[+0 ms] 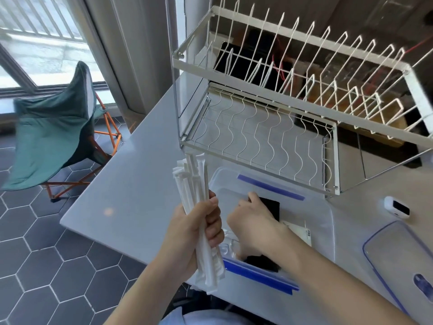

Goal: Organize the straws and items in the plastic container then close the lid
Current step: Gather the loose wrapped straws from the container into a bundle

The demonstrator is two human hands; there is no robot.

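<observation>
A clear plastic container (325,214) with blue latches stands open on the grey table near its front edge. My left hand (195,233) is closed around a bundle of white paper-wrapped straws (194,184), held upright just left of the container. My right hand (251,222) reaches down inside the container, fingers on a black flat item (273,206); whether it grips it is unclear. Another black item (263,262) and a white card (301,232) lie in the container. The clear lid (398,252) with a blue rim lies on the table to the right.
A white two-tier wire dish rack (262,127) stands right behind the container. A small white device (397,207) sits on the table right of it. A green folding chair (56,134) is on the tiled floor to the left, beyond the table edge.
</observation>
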